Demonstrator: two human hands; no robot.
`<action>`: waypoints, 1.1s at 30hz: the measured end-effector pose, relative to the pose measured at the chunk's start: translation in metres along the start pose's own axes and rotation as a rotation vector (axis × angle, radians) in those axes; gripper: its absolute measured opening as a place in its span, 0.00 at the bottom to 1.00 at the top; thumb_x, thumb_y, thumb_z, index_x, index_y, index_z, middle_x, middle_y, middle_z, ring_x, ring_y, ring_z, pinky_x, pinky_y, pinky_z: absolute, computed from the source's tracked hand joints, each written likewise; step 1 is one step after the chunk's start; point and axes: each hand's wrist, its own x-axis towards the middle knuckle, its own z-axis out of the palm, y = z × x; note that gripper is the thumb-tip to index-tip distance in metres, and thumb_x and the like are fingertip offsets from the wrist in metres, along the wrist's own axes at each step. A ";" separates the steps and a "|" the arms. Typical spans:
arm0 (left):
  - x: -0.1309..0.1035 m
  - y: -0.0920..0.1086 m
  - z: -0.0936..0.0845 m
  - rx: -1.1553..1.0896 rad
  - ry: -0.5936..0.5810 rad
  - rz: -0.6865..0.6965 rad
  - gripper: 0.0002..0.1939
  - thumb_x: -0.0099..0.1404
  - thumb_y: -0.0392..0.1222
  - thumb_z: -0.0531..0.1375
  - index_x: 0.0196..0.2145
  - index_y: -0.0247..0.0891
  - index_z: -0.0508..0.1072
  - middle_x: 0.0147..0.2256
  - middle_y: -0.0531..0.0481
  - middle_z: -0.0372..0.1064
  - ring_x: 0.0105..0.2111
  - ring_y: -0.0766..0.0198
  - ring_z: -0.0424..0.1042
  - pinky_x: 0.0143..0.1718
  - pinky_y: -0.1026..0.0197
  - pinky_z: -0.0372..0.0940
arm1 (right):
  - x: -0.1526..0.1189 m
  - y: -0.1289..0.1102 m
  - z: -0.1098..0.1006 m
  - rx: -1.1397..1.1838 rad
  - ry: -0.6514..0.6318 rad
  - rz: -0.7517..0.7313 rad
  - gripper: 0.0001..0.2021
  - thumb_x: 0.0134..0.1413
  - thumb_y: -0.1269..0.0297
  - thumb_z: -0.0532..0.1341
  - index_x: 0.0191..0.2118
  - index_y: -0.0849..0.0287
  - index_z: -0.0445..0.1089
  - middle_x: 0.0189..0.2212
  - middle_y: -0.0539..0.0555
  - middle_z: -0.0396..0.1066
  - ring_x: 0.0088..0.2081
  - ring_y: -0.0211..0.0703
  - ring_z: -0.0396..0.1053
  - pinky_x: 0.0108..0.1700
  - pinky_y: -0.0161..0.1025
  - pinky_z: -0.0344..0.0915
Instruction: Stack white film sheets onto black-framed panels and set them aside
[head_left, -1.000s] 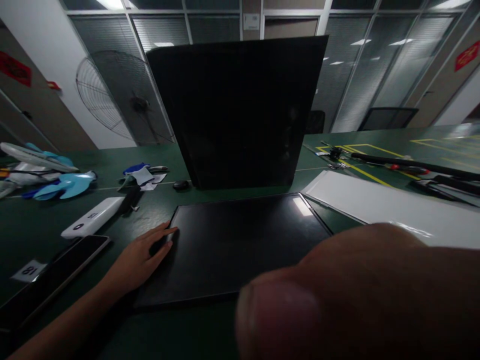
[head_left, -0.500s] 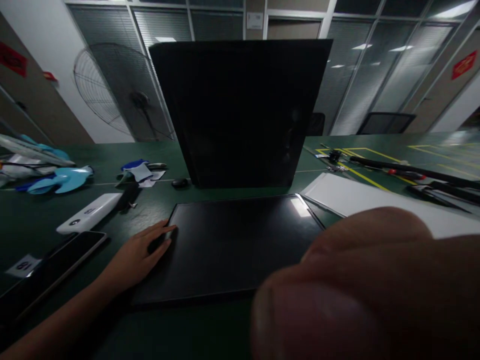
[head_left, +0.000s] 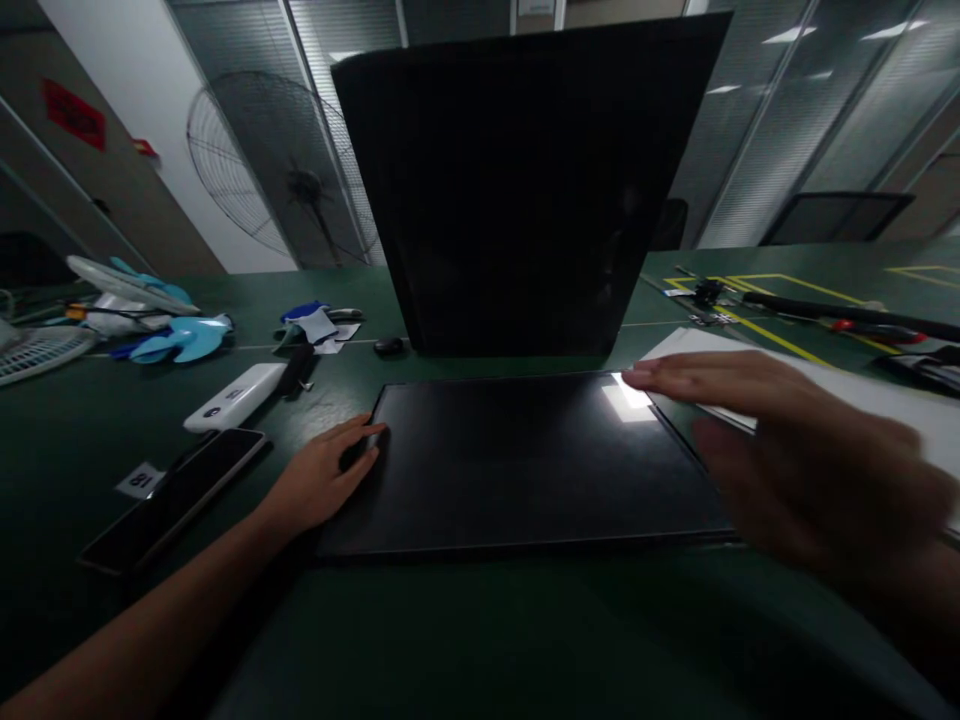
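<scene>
A flat black panel [head_left: 517,465] with a glossy surface lies on the dark green table [head_left: 480,630]. My left hand [head_left: 319,475] rests at its left edge, fingers apart, the fingertips touching the rim. Over the panel's right side is my right hand [head_left: 802,460], partly blurred, its fingers stretched out toward the upper right corner; whether it touches the panel I cannot tell. Behind the panel a large black board [head_left: 525,200] stands upright.
On the left lie a phone [head_left: 176,500], a white device [head_left: 236,397], a black mouse [head_left: 388,346] and light blue fan blades [head_left: 184,340]. White sheets [head_left: 697,345], a red-handled tool [head_left: 877,331] and a black rod [head_left: 817,308] are on the right.
My right hand has moved away from close in front of the camera to the panel's right side, its fingers now extended. My left hand stays at the left edge. The camera view has shifted.
</scene>
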 end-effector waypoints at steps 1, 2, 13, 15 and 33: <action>0.000 -0.001 0.001 -0.001 0.004 -0.002 0.32 0.74 0.63 0.49 0.64 0.43 0.72 0.71 0.43 0.59 0.69 0.48 0.63 0.70 0.44 0.55 | -0.004 0.024 0.005 -0.081 -0.014 -0.006 0.16 0.69 0.67 0.59 0.58 0.53 0.72 0.52 0.57 0.76 0.54 0.48 0.74 0.58 0.47 0.70; 0.000 -0.001 0.001 -0.001 0.008 -0.002 0.32 0.74 0.63 0.49 0.64 0.43 0.72 0.71 0.43 0.59 0.69 0.48 0.63 0.70 0.44 0.55 | -0.013 0.052 0.009 -0.230 -0.066 0.065 0.16 0.70 0.66 0.58 0.59 0.57 0.72 0.54 0.60 0.75 0.56 0.51 0.73 0.61 0.50 0.67; 0.003 -0.005 0.000 0.050 -0.005 -0.016 0.34 0.72 0.64 0.50 0.65 0.44 0.72 0.71 0.44 0.59 0.66 0.42 0.67 0.64 0.41 0.66 | -0.120 0.219 -0.015 -0.530 -0.701 0.761 0.35 0.73 0.43 0.45 0.70 0.64 0.62 0.71 0.67 0.56 0.69 0.63 0.58 0.67 0.57 0.59; 0.004 -0.006 0.001 0.055 -0.003 -0.014 0.33 0.72 0.64 0.50 0.65 0.45 0.72 0.71 0.45 0.59 0.66 0.43 0.67 0.61 0.42 0.69 | -0.113 0.214 -0.016 -0.531 -0.690 0.769 0.33 0.72 0.43 0.44 0.68 0.59 0.66 0.68 0.63 0.62 0.64 0.61 0.65 0.63 0.54 0.64; 0.001 -0.008 0.001 0.043 -0.008 0.084 0.35 0.72 0.64 0.53 0.69 0.46 0.65 0.72 0.44 0.56 0.70 0.43 0.59 0.68 0.37 0.57 | -0.066 0.141 -0.024 -0.855 -0.329 0.888 0.30 0.71 0.39 0.45 0.52 0.57 0.73 0.36 0.65 0.77 0.34 0.60 0.73 0.29 0.44 0.53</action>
